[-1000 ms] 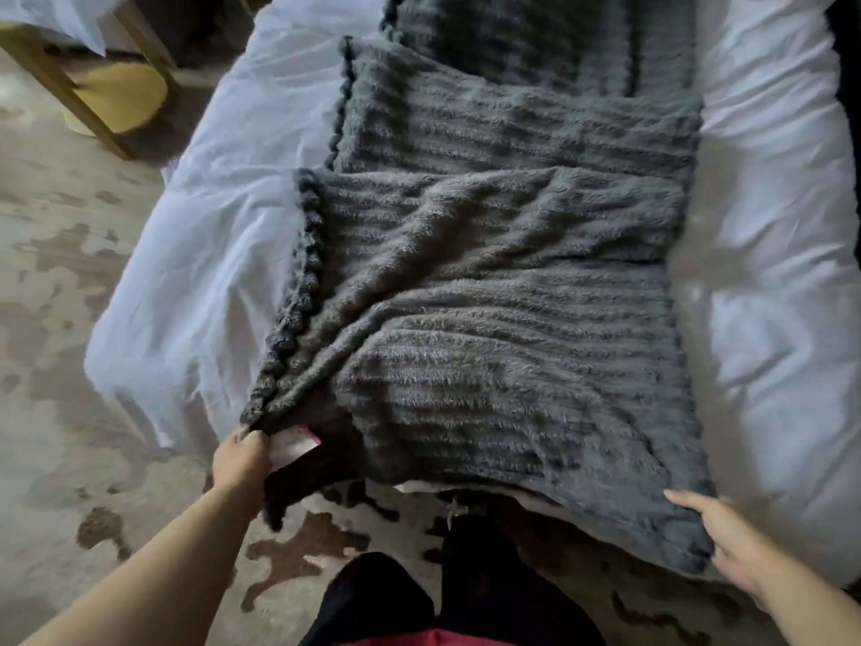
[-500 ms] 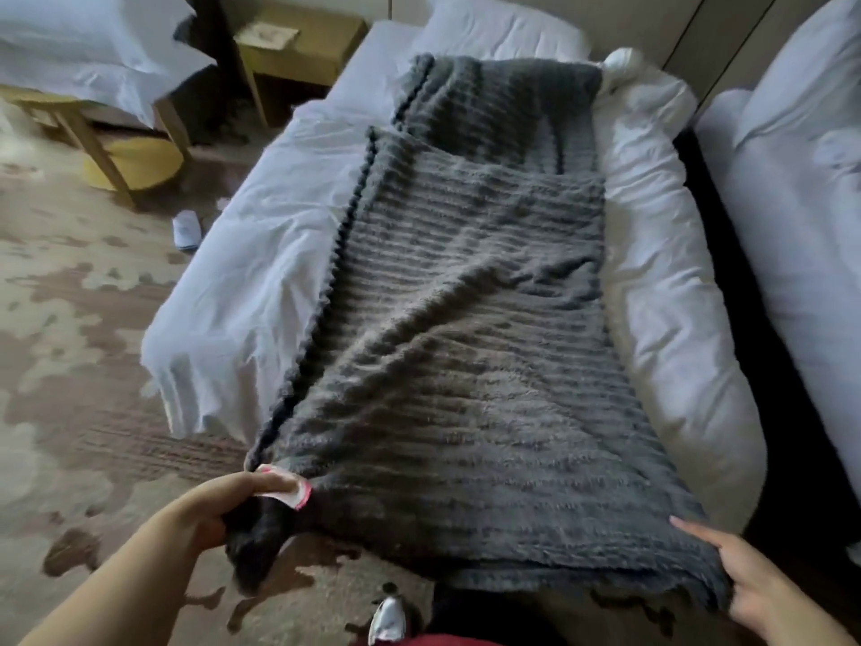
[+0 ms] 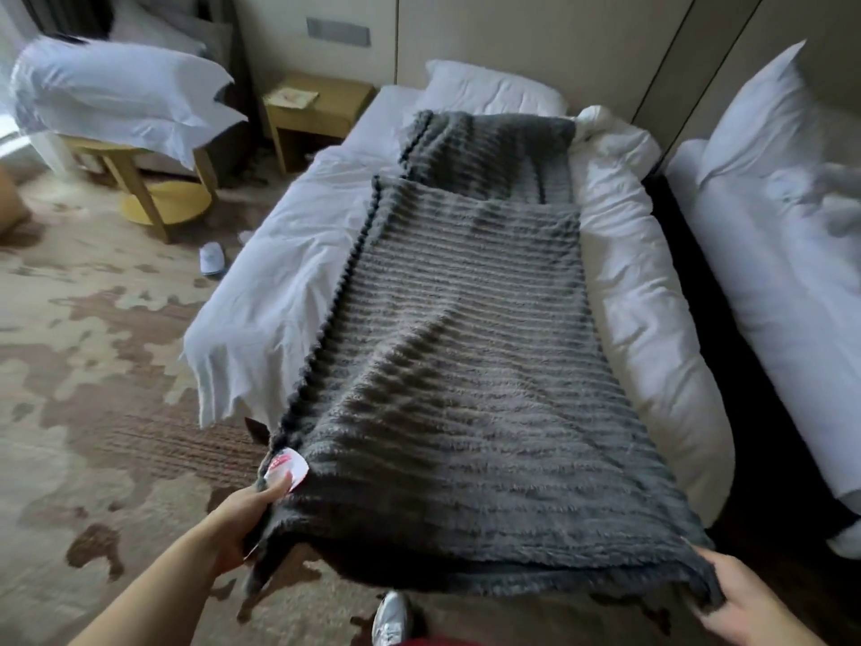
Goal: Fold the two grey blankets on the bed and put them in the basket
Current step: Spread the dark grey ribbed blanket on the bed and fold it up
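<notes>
A grey ribbed blanket [image 3: 466,366] stretches lengthwise down the white bed [image 3: 289,282], its near end lifted off the foot of the mattress. My left hand [image 3: 242,519] grips the near left corner, beside a white and red label [image 3: 286,468]. My right hand [image 3: 741,599] holds the near right corner. A second grey blanket [image 3: 494,151] lies flat beyond it, toward the pillow [image 3: 489,88]. No basket is in view.
A second white bed [image 3: 782,291] stands to the right across a dark gap. On the left are a wooden side table [image 3: 153,179] with pillows on it and a nightstand [image 3: 317,114]. A white slipper [image 3: 212,258] lies on the patterned carpet. My shoe [image 3: 391,617] shows below.
The camera has tilted up, bringing in the headboard wall. Both hands have pulled the blanket's near end taut and flat, and its earlier wrinkles are gone.
</notes>
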The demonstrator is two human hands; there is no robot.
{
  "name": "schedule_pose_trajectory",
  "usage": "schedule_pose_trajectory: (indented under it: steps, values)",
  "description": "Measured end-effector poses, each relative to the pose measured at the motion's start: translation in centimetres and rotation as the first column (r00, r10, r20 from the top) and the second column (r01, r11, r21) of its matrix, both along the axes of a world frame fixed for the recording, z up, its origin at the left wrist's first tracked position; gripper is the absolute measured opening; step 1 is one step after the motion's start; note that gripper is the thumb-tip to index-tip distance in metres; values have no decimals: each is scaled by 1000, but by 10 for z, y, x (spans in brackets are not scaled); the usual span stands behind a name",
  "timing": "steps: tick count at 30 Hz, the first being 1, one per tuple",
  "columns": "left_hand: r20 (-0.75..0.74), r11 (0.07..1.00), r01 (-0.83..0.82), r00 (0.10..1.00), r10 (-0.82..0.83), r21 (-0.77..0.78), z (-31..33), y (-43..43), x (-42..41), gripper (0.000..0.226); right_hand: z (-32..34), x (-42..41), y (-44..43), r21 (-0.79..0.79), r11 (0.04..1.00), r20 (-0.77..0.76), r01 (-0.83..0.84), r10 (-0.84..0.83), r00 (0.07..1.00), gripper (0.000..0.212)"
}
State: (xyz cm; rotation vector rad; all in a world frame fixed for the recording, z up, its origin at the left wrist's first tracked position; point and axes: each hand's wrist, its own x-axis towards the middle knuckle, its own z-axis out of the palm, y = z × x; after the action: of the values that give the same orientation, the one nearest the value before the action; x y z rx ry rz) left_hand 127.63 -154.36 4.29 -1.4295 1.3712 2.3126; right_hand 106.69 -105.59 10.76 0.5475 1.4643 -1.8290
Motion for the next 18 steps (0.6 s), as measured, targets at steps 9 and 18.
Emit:
schedule_pose_trajectory:
  steps: [9,18]
  values:
    - [207,980,-17,978,-25,199,25,65,69,52,12,53,51,431,886,149,172,-258,955,31]
    - [-209,928,-326,935,288,-179,107,96,87,21,59,61,109,241,906,-179,349,-311,933,45]
